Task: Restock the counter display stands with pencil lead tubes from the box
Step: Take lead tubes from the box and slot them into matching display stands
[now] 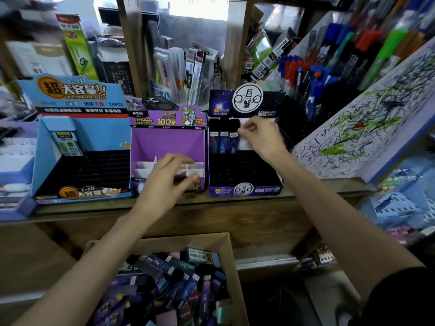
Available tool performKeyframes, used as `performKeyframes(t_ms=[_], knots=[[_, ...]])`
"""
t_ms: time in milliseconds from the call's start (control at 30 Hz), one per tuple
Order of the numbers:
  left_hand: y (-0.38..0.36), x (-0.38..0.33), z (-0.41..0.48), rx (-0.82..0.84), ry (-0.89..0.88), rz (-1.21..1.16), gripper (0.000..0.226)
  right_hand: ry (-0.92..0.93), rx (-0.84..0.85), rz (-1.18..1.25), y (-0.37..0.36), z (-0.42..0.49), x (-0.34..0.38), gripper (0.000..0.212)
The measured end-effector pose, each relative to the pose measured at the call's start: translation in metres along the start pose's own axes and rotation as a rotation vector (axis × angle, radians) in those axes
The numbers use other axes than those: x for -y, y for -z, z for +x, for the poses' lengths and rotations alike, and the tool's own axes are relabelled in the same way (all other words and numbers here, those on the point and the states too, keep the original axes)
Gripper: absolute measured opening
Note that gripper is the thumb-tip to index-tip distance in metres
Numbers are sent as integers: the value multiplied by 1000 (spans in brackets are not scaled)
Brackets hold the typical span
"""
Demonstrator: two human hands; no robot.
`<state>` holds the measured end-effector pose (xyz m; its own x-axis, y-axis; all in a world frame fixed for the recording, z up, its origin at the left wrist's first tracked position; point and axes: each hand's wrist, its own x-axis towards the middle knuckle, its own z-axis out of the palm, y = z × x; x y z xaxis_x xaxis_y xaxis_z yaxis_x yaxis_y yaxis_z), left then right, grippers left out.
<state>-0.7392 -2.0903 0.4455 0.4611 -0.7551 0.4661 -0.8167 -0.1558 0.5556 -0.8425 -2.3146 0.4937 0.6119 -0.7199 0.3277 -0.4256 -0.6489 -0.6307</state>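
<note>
Pencil lead tubes [176, 278] lie heaped in the cardboard box [231, 267] at 6 o'clock, below the counter [235, 205]. The left hand [164, 177] is in the purple stand [164, 142] at 10 o'clock, fingers curled round a dark tube [181, 179]. The right hand [261, 137] is at the back row of the black stand [244, 168] at 2 o'clock, beside three upright tubes [223, 142]; its fingers are pinched together, and what they hold cannot be told.

Bright daylight glares from the window [199, 7] far above the right hand [261, 137]; the box [179, 242] below lies dimmer. Edges curve and blur; whole view soft.
</note>
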Motion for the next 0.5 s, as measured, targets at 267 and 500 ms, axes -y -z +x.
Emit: performKeyframes(t_ms=[267, 500], knots=[[21, 13, -92, 230, -14, -6, 22, 200, 242, 133, 19, -112, 15, 15], [-15, 64, -182, 508, 330, -32, 18, 103, 668, 66, -48, -204, -26, 12]])
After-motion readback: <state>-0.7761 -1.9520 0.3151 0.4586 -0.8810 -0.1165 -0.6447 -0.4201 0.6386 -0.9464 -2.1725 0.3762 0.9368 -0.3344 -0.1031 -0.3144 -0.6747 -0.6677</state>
